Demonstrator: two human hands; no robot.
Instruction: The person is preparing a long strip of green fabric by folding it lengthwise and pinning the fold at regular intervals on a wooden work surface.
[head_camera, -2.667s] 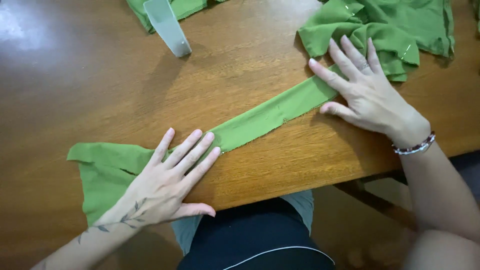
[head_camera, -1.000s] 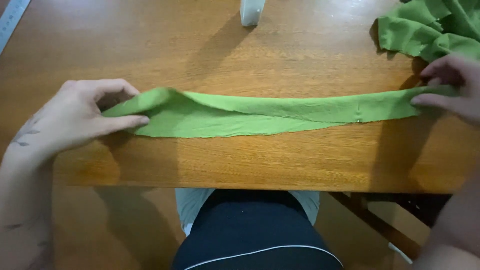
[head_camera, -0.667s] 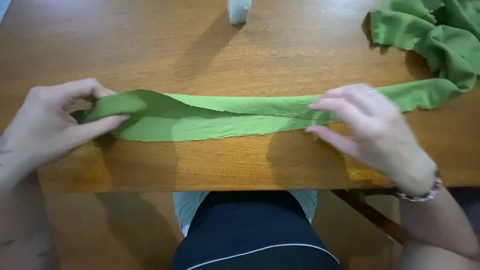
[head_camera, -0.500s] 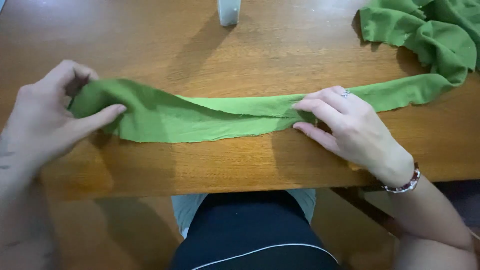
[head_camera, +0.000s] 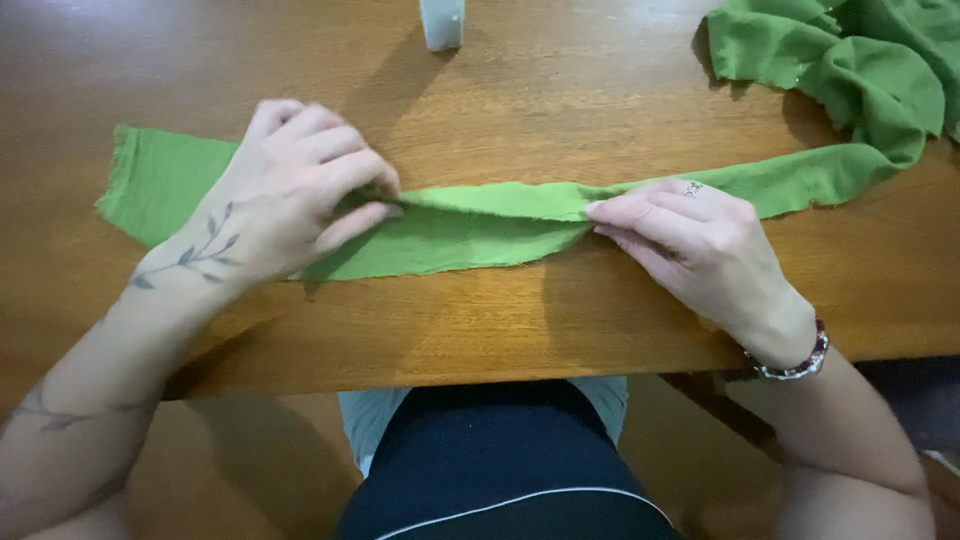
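1. Wooden tabletop (head_camera: 560, 110), seen from above. The person sits at its near edge, lap showing below it.
2. Green fabric strip (head_camera: 470, 225) lies along the near part of the tabletop, roughly parallel to the near edge. It runs from a flat, wider end near the left edge across to the right, where it rises toward the far right corner.
3. Left hand (head_camera: 285, 200) rests on the strip left of centre. Fingers curled, thumb and fingertips pinched closed on the strip's upper folded edge. Leaf tattoo on the wrist and forearm.
4. Right hand (head_camera: 690, 235) sits on the strip right of centre, fingers pointing left, fingertips pressed together on the same fold. Grip closed on the cloth. Ring on one finger; beaded bracelet (head_camera: 795, 360) at the wrist, just past the near edge.
5. Between the two hands the strip is folded lengthwise, its top edge doubled over toward the person and a frayed edge showing along the fold.
6. Bunched green fabric pile (head_camera: 850, 65) at the far right corner; the strip joins it there.
7. Pale translucent container (head_camera: 442, 22) at the far edge, centre, cut off by the frame, well apart from both hands.
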